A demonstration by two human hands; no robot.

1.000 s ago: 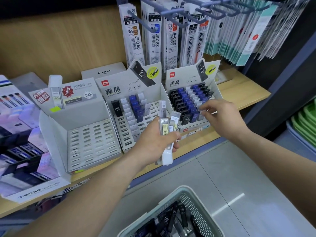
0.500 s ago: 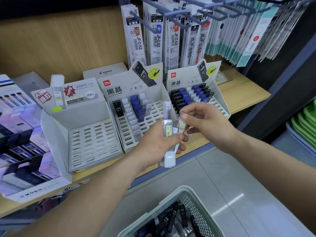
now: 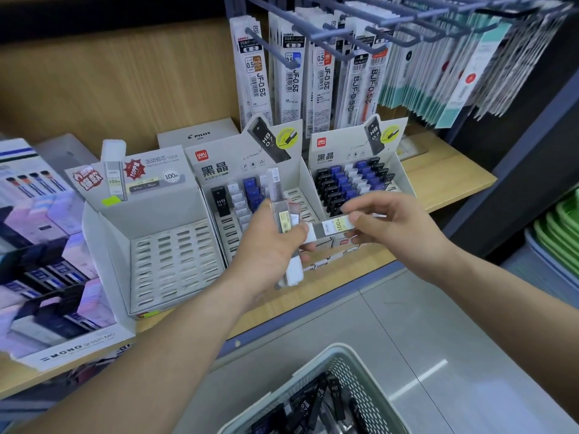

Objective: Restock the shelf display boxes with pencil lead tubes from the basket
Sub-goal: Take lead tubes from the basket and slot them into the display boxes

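My left hand grips a bundle of clear lead tubes upright in front of the middle display box. My right hand pinches a single clear tube with a white cap and yellow label, held sideways just right of the bundle. The left display box shows only empty slots. The middle box holds a few black, white and blue tubes. The right display box is mostly full. A pale mesh basket with black HB tubes sits at the bottom edge.
Refill packs hang on blue pegs above the boxes. A Mono eraser display fills the shelf's left side. A white Pilot box stands behind. Green trays are stacked low at right. Grey floor lies below the wooden shelf edge.
My right hand came back from the right display box to the bundle, pinched one tube and drew it out sideways to the right. My left hand stayed nearly still.
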